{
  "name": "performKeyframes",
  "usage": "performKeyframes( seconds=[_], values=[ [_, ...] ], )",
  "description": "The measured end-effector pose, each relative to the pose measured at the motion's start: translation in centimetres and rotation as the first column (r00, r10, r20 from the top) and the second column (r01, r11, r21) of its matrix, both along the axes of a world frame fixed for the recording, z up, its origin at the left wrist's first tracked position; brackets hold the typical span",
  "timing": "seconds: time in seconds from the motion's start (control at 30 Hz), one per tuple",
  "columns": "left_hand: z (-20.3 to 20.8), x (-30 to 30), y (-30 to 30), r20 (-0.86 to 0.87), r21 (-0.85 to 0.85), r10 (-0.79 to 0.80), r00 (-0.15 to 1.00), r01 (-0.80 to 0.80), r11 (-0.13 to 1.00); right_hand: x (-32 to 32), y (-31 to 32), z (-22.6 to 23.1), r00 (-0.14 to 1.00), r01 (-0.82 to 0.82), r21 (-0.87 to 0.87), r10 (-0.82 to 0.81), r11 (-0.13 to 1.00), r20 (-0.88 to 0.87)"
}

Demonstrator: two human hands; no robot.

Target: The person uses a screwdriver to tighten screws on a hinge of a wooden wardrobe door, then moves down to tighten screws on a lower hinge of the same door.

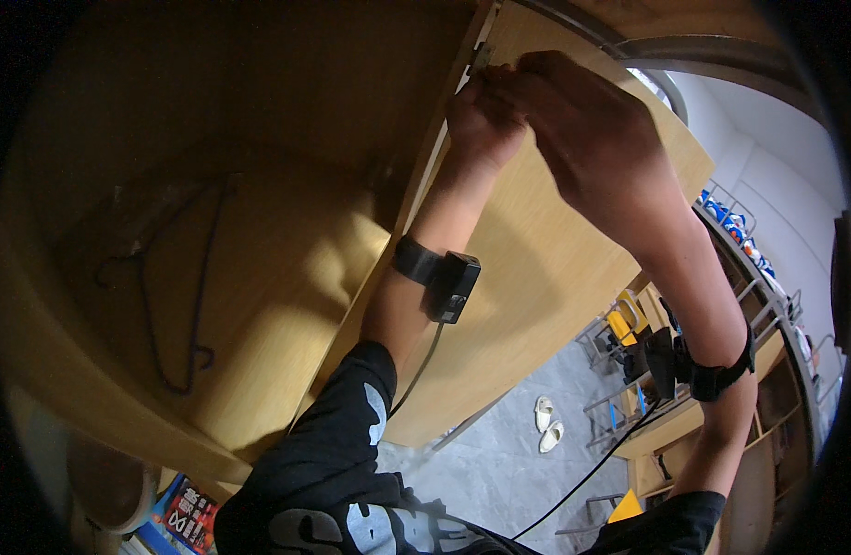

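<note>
My left hand (485, 120) and my right hand (587, 125) are raised together at the upper edge of an open wooden cabinet door (527, 250). A small metal hinge-like fitting (482, 57) sits on that edge, just above my left fingers. The left hand is closed, its fingers curled close to the fitting. Beside it, my right hand is bent over with its fingertips brought together against the left one. Whatever the fingers hold is hidden behind them. Each forearm wears a black strap with a small box and a cable.
To the left is the cabinet interior (268, 305), with a dark hanger (202, 277) lying inside. Light slippers (550, 435) rest on the grey floor. Yellow chairs (626, 319), desks and bunk beds (740, 231) stand to the right. A colourful package (187, 518) is at lower left.
</note>
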State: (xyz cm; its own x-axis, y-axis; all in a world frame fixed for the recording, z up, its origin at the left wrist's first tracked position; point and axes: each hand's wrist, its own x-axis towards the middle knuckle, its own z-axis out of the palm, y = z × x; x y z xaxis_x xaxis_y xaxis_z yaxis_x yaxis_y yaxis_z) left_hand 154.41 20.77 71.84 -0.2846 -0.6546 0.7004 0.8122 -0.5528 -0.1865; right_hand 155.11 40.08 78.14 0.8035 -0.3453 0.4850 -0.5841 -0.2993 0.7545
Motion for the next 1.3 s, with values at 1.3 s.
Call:
performKeyframes(
  seconds=[1.3],
  values=[
    [-1.0,12.7,7.9,-0.026,-0.475,0.929,-0.369,-0.813,-0.336,5.2,0.9,4.6,0.941,0.258,-0.247,-0.301,0.934,-0.152]
  ],
)
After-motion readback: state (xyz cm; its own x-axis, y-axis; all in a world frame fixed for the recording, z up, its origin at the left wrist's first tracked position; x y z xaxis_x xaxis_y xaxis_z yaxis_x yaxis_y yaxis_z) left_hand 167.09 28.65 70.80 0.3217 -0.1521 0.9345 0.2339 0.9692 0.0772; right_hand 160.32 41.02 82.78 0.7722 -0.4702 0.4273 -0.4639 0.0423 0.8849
